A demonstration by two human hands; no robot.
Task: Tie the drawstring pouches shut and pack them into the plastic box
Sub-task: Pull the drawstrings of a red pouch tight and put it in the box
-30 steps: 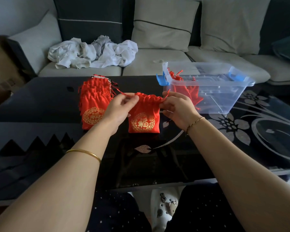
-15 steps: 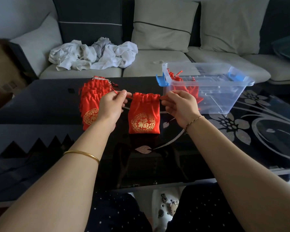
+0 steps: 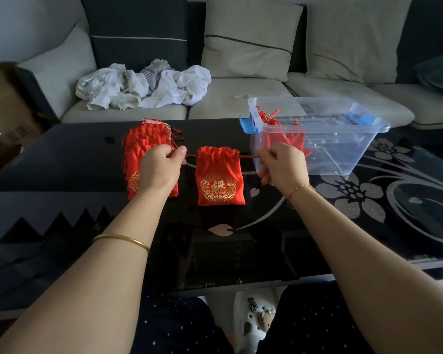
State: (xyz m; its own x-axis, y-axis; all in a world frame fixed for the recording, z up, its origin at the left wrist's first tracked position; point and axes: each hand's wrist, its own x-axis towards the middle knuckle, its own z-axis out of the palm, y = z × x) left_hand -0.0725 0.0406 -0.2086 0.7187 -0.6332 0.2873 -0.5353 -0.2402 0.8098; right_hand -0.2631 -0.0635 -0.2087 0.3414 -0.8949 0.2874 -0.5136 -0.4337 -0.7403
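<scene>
Head view: my left grip (image 3: 161,167) is pinching the red drawstring (image 3: 191,156) on one side of the red pouch (image 3: 219,180), and my right grip (image 3: 281,169) is pinching it on the other side, the string running taut from the gathered mouth. The pouch is resting on the black bench (image 3: 62,159) between my hands, beside a stack of pouches (image 3: 143,141). The plastic box (image 3: 343,139) is sitting to the right, holding more red pouches (image 3: 276,135) at its left end.

Dim room, grey sofa (image 3: 241,98) with cushions (image 3: 246,39), black glass coffee table (image 3: 62,159), crumpled white cloths (image 3: 143,85)
</scene>
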